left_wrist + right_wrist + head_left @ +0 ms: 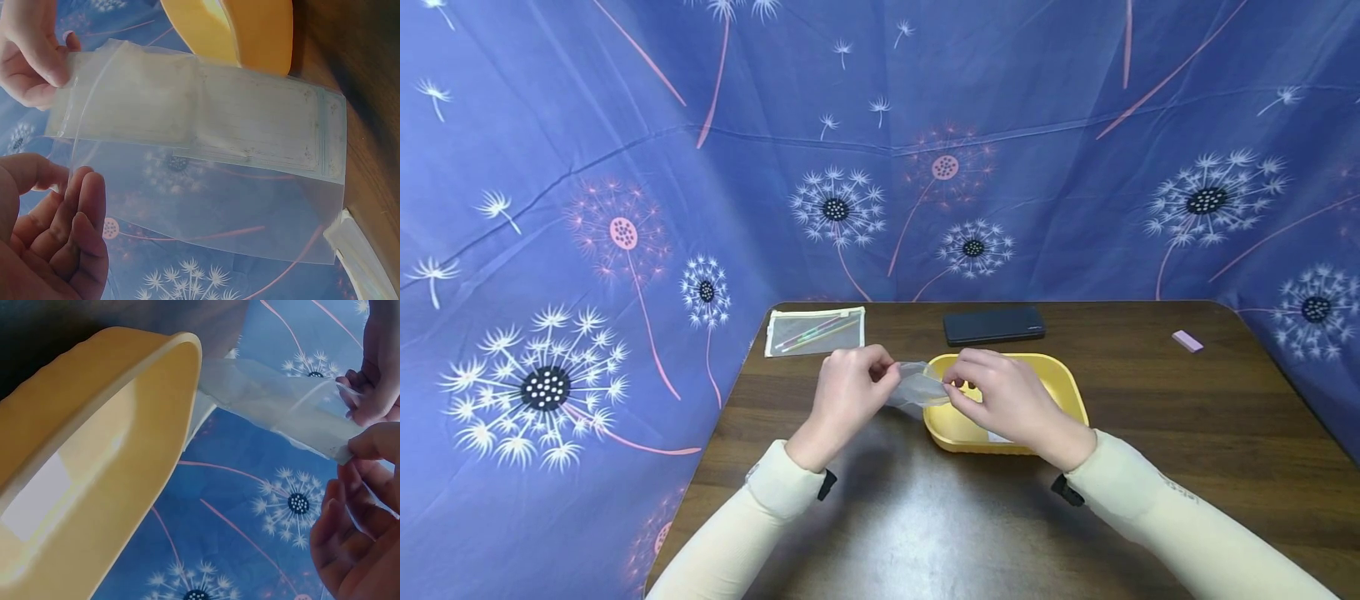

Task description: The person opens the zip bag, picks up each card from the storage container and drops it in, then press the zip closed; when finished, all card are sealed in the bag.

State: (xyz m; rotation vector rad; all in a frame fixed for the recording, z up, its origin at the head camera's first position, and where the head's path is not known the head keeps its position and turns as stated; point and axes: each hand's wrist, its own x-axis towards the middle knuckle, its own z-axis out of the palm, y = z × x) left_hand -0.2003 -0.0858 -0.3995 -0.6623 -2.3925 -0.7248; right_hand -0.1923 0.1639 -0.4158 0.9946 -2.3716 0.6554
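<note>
A clear plastic bag [916, 386] is stretched between both hands, left of and partly over the yellow bin [1067, 383]. My left hand [850, 390] pinches one side of its mouth between thumb and fingertips. The opposite side, with the end of the pale sheets, is pinched by my right hand [1003, 393]. In the left wrist view, pale sheets [256, 119] with a faint printed border lie along one half of the bag; its other half [237, 206] is see-through. A white piece [39, 497] lies inside the bin.
At the back left of the wooden table [865, 533] lies a cream-edged see-through zip pouch [842, 337] with slim pencils in it. A dark flat case [994, 325] lies behind the bin. Far to the right is a small pink block [1187, 341]. A patterned blue cloth [1037, 83] hangs behind.
</note>
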